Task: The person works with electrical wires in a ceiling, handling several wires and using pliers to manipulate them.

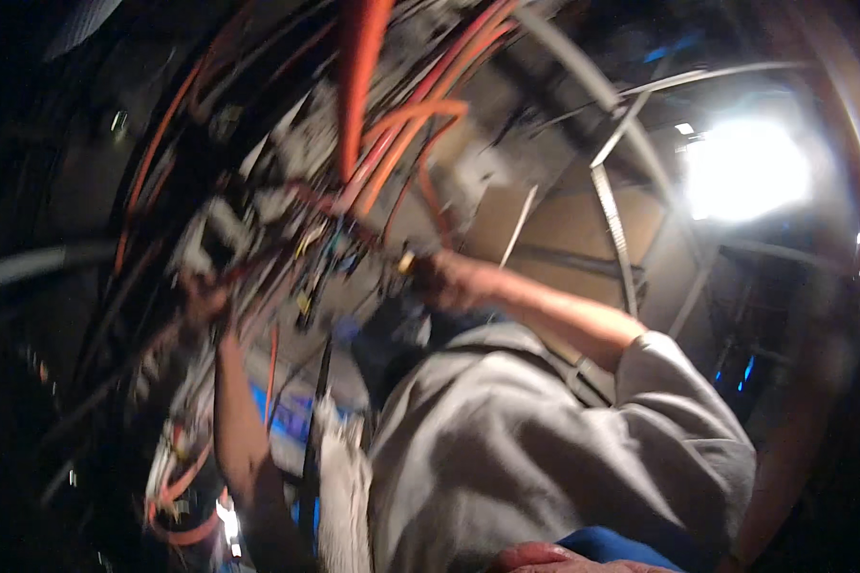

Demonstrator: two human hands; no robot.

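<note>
My right hand [449,279], at the centre, is closed round a small yellow-and-dark object [406,263], blurred by motion. Just above and left of it hangs a tangle of thin coloured wires [323,250], some with yellow ends. My left hand [204,296] is at the left among dark red and grey cables, beside a pale bundled piece [210,232]; its fingers are too smeared to read. Thick orange cables [358,76] run down from the top toward the wire tangle.
Pale straight rails [607,191] cross in front of a tan board [559,229] at the right, near a bright lamp [743,170]. Blue items [291,420] and a frayed pale bundle [339,477] lie below the wires. Dark cables crowd the left side.
</note>
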